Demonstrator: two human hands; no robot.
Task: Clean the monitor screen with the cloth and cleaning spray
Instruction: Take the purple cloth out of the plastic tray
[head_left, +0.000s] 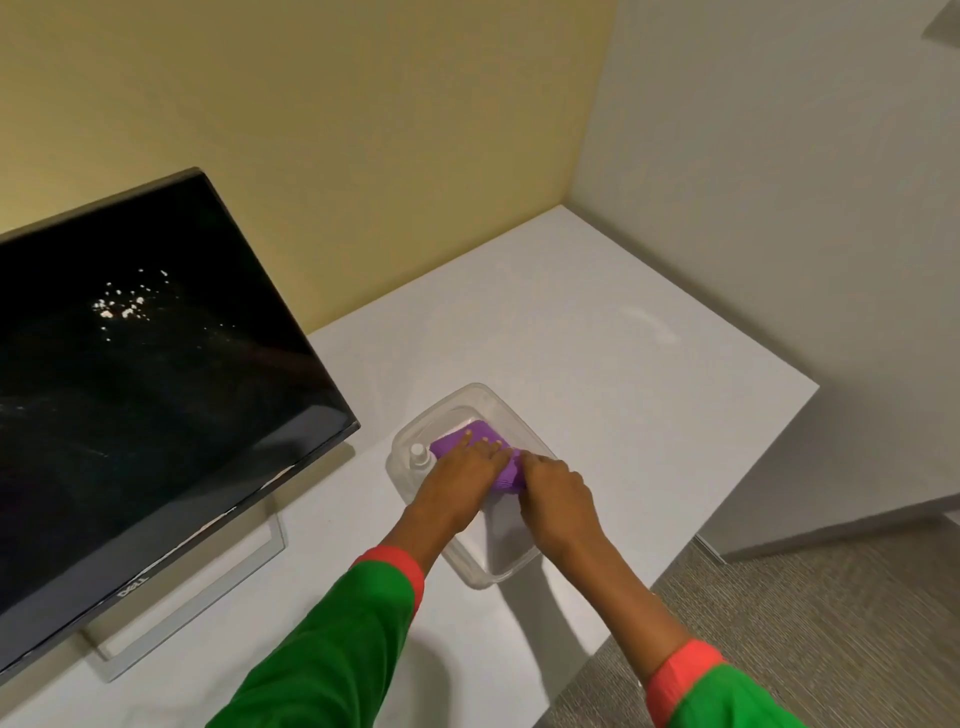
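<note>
While hands (511, 475) press cloth (485, 452) in tub (511, 410), monitor (156, 364) dark.

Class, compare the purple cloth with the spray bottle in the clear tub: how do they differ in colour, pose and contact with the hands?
The purple cloth is bright and opaque; the spray bottle is pale and whitish. The cloth lies flat and folded, whereas the bottle stands upright. Both the left hand and right hand are on the cloth, while neither grips the bottle. Both things sit inside the clear tub.
</note>
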